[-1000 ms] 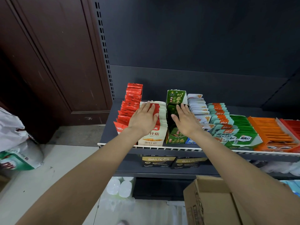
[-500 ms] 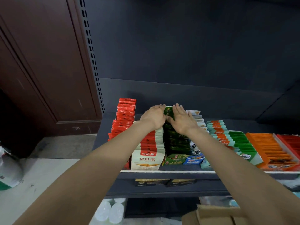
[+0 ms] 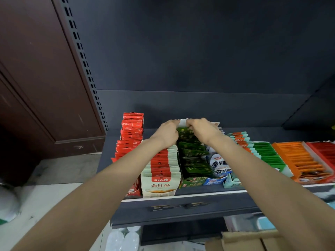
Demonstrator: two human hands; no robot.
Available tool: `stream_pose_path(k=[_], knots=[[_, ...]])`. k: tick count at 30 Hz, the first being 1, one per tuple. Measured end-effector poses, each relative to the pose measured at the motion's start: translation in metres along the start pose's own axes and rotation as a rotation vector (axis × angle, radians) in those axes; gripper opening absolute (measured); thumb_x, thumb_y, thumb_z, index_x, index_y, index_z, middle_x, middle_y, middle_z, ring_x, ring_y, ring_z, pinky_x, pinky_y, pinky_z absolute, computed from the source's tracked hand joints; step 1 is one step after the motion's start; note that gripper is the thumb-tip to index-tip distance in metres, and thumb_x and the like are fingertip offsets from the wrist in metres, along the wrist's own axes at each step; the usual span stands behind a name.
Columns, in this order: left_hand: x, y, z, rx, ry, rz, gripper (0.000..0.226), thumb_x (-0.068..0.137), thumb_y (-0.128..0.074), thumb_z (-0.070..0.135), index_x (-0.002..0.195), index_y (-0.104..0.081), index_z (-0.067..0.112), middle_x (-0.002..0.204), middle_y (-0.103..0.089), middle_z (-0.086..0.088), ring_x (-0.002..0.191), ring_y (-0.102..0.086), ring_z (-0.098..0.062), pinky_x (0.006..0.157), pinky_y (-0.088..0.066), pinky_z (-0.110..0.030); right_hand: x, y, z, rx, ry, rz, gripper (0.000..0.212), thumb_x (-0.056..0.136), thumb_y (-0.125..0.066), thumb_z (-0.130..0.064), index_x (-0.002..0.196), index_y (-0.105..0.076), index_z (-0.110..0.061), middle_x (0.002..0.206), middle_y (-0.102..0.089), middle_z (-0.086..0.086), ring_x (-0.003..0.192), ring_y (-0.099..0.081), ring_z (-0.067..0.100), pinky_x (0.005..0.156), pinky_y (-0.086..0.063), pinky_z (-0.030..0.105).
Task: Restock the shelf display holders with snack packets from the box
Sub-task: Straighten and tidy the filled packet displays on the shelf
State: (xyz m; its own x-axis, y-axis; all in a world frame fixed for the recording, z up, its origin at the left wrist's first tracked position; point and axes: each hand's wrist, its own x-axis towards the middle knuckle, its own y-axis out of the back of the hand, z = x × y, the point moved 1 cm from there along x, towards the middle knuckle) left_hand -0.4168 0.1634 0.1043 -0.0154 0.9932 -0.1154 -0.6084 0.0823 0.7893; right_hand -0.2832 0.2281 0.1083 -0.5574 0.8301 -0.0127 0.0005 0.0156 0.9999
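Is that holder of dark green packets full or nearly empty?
Fairly full. Dark green packets fill the green holder in an overlapping row from its front edge to the back, where both hands grip its white flap.

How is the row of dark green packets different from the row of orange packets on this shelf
The dark green packets sit near the middle of the shelf, between cream-and-red and blue-and-white rows; the orange packets lie far to the right. The left hand and right hand meet at the back of the green row; nobody touches the orange row. Both rows run front to back in cardboard display holders.
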Motion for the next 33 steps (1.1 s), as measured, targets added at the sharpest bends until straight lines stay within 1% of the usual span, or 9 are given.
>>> stream_pose_path(k=[5, 7, 11, 15, 16, 24, 28, 31, 33], knots=[[-0.008, 0.000, 0.001, 0.049, -0.066, 0.058, 0.054, 0.095, -0.037, 0.004, 0.148, -0.026, 0.012, 0.158, -0.013, -0.005, 0.145, -0.014, -0.022, 0.117, -0.020, -0.034, -0.005, 0.002, 0.018, 0.131, 0.041, -0.059, 0.017, 0.098, -0.039, -0.012, 0.102, -0.053, -0.020, 0.098, -0.063, 0.011, 0.088, -0.059, 0.031, 0.069, -0.048, 0.039], [-0.016, -0.002, 0.005, 0.093, -0.133, 0.076, 0.051, 0.097, -0.036, 0.008, 0.147, -0.027, 0.012, 0.157, -0.017, -0.004, 0.143, -0.019, -0.021, 0.116, -0.024, -0.035, -0.015, 0.001, 0.017, 0.191, 0.045, -0.057, 0.021, 0.098, -0.043, -0.018, 0.113, -0.057, -0.019, 0.111, -0.063, 0.011, 0.102, -0.058, 0.031, 0.083, -0.049, 0.043], [-0.030, -0.009, 0.014, 0.375, -0.213, -0.076, 0.051, 0.102, -0.031, 0.033, 0.148, -0.025, 0.013, 0.157, -0.017, -0.006, 0.143, -0.019, -0.024, 0.117, -0.015, -0.033, -0.066, 0.008, 0.008, 0.369, -0.041, 0.156, 0.039, 0.096, -0.049, -0.024, 0.134, -0.047, -0.016, 0.134, -0.051, 0.009, 0.124, -0.046, 0.026, 0.101, -0.040, 0.037], [-0.035, -0.010, 0.012, 0.456, -0.204, -0.091, 0.051, 0.102, -0.029, 0.029, 0.149, -0.020, 0.011, 0.158, -0.009, -0.007, 0.145, -0.014, -0.022, 0.118, -0.010, -0.032, -0.121, 0.006, 0.003, 0.303, 0.115, -0.296, 0.096, 0.078, -0.065, -0.054, 0.151, -0.010, -0.026, 0.156, -0.007, -0.008, 0.144, -0.002, 0.014, 0.117, -0.006, 0.030], [-0.034, -0.009, 0.010, 0.442, -0.192, -0.069, 0.051, 0.102, -0.030, 0.027, 0.149, -0.019, 0.011, 0.159, -0.008, -0.006, 0.145, -0.013, -0.022, 0.117, -0.010, -0.031, -0.123, 0.002, 0.004, 0.229, 0.134, -0.309, 0.103, 0.074, -0.069, -0.055, 0.151, -0.006, -0.028, 0.157, -0.002, -0.008, 0.145, 0.001, 0.014, 0.118, -0.005, 0.031], [-0.024, -0.003, 0.012, 0.056, -0.070, -0.070, 0.048, 0.102, -0.033, 0.020, 0.148, -0.023, 0.011, 0.154, -0.024, -0.011, 0.141, -0.025, -0.024, 0.112, -0.017, -0.027, -0.083, -0.003, 0.000, 0.129, -0.010, -0.007, 0.086, 0.081, -0.071, -0.031, 0.149, -0.020, -0.023, 0.154, -0.024, 0.000, 0.140, -0.024, 0.021, 0.114, -0.025, 0.035], [-0.025, -0.004, 0.012, 0.240, -0.130, 0.020, 0.053, 0.101, -0.034, 0.019, 0.150, -0.017, 0.011, 0.159, -0.002, -0.006, 0.145, -0.009, -0.023, 0.118, -0.013, -0.035, -0.076, -0.018, -0.015, 0.103, -0.048, -0.015, 0.090, 0.087, -0.061, -0.013, 0.151, 0.003, -0.013, 0.159, 0.005, 0.007, 0.146, -0.001, 0.022, 0.119, -0.008, 0.033], [-0.024, -0.012, 0.012, 0.414, -0.223, -0.079, 0.055, 0.102, -0.026, 0.025, 0.151, -0.003, 0.012, 0.159, 0.006, -0.003, 0.146, 0.004, -0.016, 0.119, -0.003, -0.034, -0.075, -0.016, -0.016, 0.113, -0.072, -0.118, 0.098, 0.086, -0.059, -0.010, 0.147, 0.018, -0.007, 0.155, 0.023, 0.009, 0.144, 0.018, 0.019, 0.118, 0.003, 0.033], [-0.019, -0.013, 0.010, 0.406, -0.150, -0.126, 0.059, 0.101, -0.025, 0.028, 0.150, 0.004, 0.013, 0.158, 0.012, -0.002, 0.145, 0.010, -0.015, 0.118, 0.002, -0.035, -0.076, -0.014, -0.016, 0.136, -0.069, -0.172, 0.102, 0.085, -0.061, -0.016, 0.145, 0.022, -0.005, 0.153, 0.028, 0.011, 0.142, 0.023, 0.020, 0.117, 0.004, 0.032]])
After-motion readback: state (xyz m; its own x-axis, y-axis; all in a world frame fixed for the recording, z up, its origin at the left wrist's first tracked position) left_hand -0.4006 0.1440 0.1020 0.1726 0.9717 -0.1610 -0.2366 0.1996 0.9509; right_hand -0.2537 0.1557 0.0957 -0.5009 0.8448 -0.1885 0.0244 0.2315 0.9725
